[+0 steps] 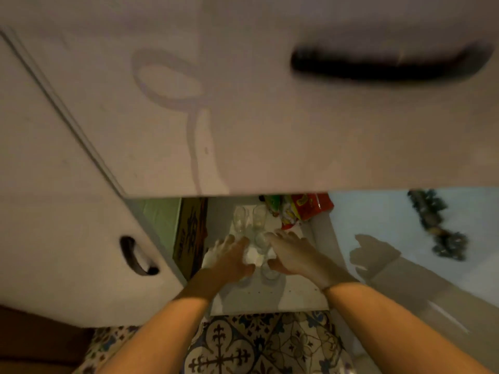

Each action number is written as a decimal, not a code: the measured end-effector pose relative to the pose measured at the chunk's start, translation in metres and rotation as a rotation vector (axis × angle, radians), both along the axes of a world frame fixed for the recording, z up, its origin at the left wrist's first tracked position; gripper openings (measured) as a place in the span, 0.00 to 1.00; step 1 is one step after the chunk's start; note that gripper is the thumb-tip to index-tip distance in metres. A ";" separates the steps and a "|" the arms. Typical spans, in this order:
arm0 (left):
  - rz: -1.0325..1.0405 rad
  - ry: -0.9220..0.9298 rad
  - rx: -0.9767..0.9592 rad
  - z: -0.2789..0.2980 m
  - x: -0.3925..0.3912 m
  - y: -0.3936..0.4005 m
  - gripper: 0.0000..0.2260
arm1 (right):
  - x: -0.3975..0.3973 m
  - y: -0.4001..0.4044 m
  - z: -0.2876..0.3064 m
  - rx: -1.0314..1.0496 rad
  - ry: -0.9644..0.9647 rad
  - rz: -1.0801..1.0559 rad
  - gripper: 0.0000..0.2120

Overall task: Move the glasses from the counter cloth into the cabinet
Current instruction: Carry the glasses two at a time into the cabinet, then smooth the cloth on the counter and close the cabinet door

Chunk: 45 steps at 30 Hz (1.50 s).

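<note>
Head view | cabinet door [270, 103] hides most | our left hand [229, 259], right hand [290, 255] flank blurred glasses [251, 220] | fingers' grip: we cannot tell

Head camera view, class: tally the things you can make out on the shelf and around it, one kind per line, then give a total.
Clear glasses, as far as the blur allows: 5
Hands, left and right: 2
Red snack packets: 1
Dark cabinet door handles: 2
Total: 10
</note>
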State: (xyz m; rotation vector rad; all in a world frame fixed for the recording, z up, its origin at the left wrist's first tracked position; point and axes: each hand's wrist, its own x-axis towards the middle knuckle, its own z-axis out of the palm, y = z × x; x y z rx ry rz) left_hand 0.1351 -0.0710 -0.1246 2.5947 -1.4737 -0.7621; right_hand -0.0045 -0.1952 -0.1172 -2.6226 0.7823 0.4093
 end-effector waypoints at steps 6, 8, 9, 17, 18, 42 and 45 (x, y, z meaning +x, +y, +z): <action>0.132 0.244 0.049 0.121 -0.035 0.044 0.33 | -0.043 0.036 0.124 0.061 0.124 -0.014 0.29; 0.147 0.267 0.127 0.158 -0.048 0.057 0.31 | -0.051 0.050 0.165 0.082 0.190 -0.046 0.33; 0.149 0.257 0.165 0.173 -0.054 0.061 0.31 | -0.056 0.056 0.183 0.090 0.201 -0.057 0.34; -0.031 0.023 0.152 0.326 -0.085 0.090 0.30 | -0.092 0.098 0.320 0.058 0.144 -0.070 0.32; -0.031 0.015 0.145 0.345 -0.085 0.091 0.29 | -0.093 0.100 0.338 0.064 0.116 -0.076 0.33; -0.088 -0.168 -0.519 0.635 -0.017 0.059 0.29 | -0.038 0.067 0.636 -0.295 -0.307 -0.143 0.35; -0.097 -0.167 -0.530 0.634 -0.014 0.060 0.29 | -0.034 0.070 0.635 -0.299 -0.313 -0.153 0.35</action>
